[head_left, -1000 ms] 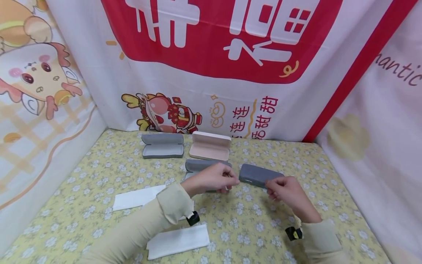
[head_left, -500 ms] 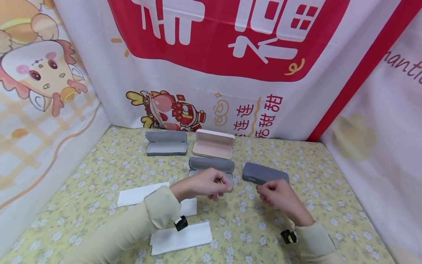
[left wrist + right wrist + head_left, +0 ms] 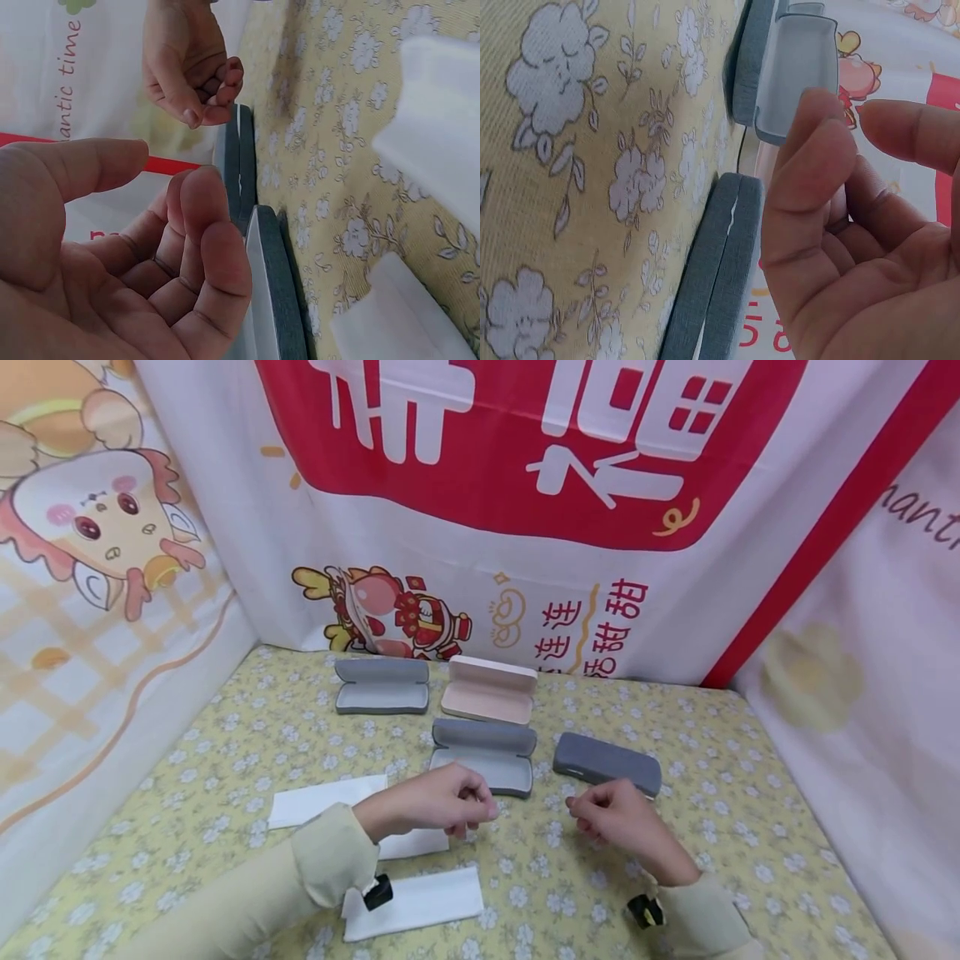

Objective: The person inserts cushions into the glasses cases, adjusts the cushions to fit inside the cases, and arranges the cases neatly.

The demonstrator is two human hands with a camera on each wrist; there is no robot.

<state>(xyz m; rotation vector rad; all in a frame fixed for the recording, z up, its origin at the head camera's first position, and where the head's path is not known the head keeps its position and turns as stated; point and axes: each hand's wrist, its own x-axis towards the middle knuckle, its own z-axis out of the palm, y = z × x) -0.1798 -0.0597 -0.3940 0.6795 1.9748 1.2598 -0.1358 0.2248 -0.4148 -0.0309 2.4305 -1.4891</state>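
Note:
My left hand (image 3: 438,800) hovers in front of an open grey glasses case (image 3: 480,760), loosely curled. Between its thumb and fingers (image 3: 202,202) there is nothing, as the left wrist view shows. Farther right, my right hand (image 3: 618,822) hangs just in front of a closed grey glasses case (image 3: 607,762), also relaxed and holding nothing. The right wrist view shows a thin white line along the seam of this closed case (image 3: 720,262). Behind stand another open grey glasses case (image 3: 382,687) and an open glasses case (image 3: 490,689) with a pale pink inside.
Several folded white cloths lie at the front left: one cloth (image 3: 322,802) behind the left sleeve, another (image 3: 416,843) below the left hand, and one (image 3: 435,902) nearest me. A flowered cloth (image 3: 562,910) covers the table. Printed curtains (image 3: 420,510) hang behind and at both sides.
Both hands have drawn back towards me, away from the closed grey case. My left hand has also moved left, uncovering the open grey case. The head view has shifted slightly.

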